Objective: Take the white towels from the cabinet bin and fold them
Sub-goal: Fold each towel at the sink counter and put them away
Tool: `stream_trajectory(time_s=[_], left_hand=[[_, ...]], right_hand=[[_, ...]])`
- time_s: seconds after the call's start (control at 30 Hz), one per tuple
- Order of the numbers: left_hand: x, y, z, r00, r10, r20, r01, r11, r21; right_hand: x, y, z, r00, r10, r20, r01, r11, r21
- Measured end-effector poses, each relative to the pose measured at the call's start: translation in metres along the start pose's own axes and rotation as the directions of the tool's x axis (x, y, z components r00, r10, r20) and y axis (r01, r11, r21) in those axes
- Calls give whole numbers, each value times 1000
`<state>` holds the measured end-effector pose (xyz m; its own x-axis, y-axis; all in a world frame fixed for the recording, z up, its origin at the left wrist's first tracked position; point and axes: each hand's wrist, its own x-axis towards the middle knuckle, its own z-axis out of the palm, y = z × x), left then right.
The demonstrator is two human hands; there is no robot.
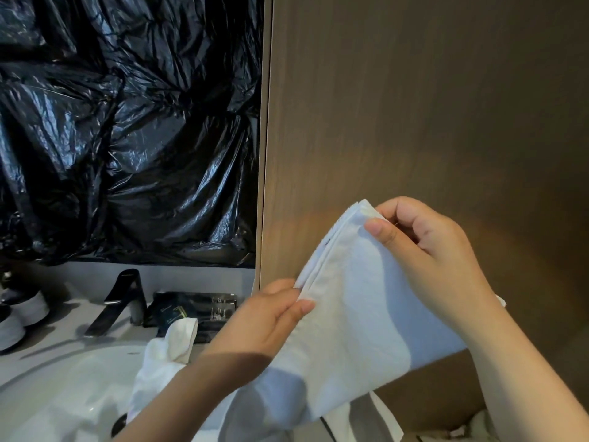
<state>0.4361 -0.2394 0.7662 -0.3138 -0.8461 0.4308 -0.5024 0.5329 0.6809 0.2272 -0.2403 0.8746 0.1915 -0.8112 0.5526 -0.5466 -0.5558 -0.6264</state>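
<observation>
Your left hand and its forearm cover the lower end of the white towel and part of the second towel by the sink, which runs off the bottom edge. Print on those dark packets? Way too small to read.

A single camera, worn on the person's head, gives the only view. It looks forward and somewhat down from eye height. It sits very close to a wooden cabinet panel, which fills the right and upper frame. The left hand and right hand rise from the lower edge, large and near the lens, pinching a white towel between them. On the left the wide angle takes in black plastic sheeting, with a strip of tabletop and a sink below it.
</observation>
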Motion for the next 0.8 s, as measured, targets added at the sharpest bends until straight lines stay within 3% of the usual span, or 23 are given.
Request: stream_trajectory(time_s=[0.2,0.33,0.57,0.63,0.8], left_hand=[[-15,-18,20,976,-160,150,157,987,35],[-23,-37,17,930,-357,85,364,927,-88],[-17,-24,-29,956,-289,-42,282,951,-129],[-11,-19,-49,956,-288,55,292,951,-99],[3,-34,-70,867,-367,336,339,930,140]], right_hand=[[1,1,4,1000,-13,-9,13,1000,-27],[1,6,1,999,-5,-41,3,999,-44],[0,20,-4,978,140,-156,-130,989,71],[-1,27,-2,961,210,-180,-191,975,115],[-13,61,24,916,371,-151,-348,924,161]])
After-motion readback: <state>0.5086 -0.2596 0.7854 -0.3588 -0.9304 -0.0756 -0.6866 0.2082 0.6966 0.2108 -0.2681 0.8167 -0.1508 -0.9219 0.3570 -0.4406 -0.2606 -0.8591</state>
